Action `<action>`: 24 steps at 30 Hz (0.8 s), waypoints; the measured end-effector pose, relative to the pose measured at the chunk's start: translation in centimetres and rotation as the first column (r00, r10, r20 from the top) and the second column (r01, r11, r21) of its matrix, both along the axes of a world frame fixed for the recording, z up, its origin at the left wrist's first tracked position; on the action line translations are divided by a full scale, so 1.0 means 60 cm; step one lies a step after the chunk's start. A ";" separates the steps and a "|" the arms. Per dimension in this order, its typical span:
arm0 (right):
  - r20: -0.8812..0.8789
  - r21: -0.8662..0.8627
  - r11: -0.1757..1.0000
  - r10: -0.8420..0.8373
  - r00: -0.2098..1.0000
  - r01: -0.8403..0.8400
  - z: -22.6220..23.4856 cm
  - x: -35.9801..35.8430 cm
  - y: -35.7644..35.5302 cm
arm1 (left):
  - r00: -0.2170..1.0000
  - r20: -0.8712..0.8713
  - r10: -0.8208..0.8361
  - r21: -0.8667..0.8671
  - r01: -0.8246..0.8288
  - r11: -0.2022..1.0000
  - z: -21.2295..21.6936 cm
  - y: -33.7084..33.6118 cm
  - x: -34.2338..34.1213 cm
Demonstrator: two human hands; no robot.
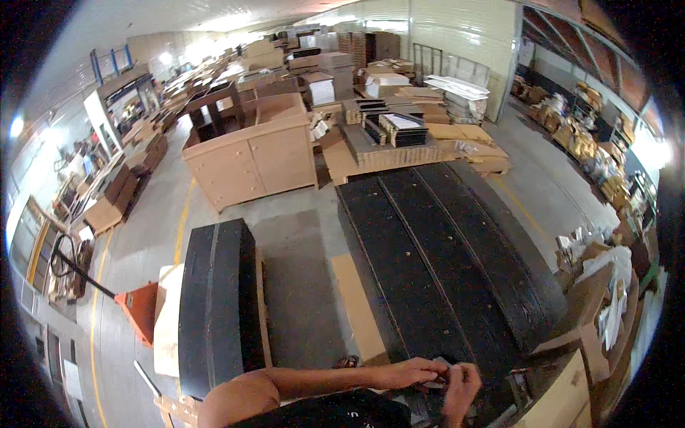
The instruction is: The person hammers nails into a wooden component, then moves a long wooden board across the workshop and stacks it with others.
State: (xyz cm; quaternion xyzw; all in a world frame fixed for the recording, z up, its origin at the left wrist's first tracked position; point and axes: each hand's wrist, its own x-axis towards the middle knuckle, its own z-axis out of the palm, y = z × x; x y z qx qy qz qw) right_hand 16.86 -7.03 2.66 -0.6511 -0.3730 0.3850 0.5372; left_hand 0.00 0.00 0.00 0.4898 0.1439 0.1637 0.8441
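At six o'clock, a worker's left hand (410, 372) and right hand (460, 389) meet over a small dark object (437, 382), fingers curled and pinching it from both sides; what the object is cannot be made out. It sits at the near edge of a stack of long black panels (442, 264), with a second black stack (217, 303) at eight o'clock and a pale wooden cabinet (250, 157) at eleven.
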 end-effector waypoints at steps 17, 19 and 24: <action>-0.043 0.027 0.991 0.134 0.990 -0.133 0.029 -0.083 0.078 | 0.876 0.149 0.460 -0.317 -0.398 0.861 -0.058 0.000 -0.002; 0.014 0.038 0.988 0.149 0.989 -0.149 0.010 -0.072 0.084 | 0.863 0.082 0.499 -0.238 -0.470 0.850 -0.042 0.001 -0.007; 0.177 0.050 0.909 0.399 0.900 -0.414 0.011 -0.085 0.105 | 0.940 0.000 0.341 -0.082 -0.340 0.937 -0.055 0.029 -0.040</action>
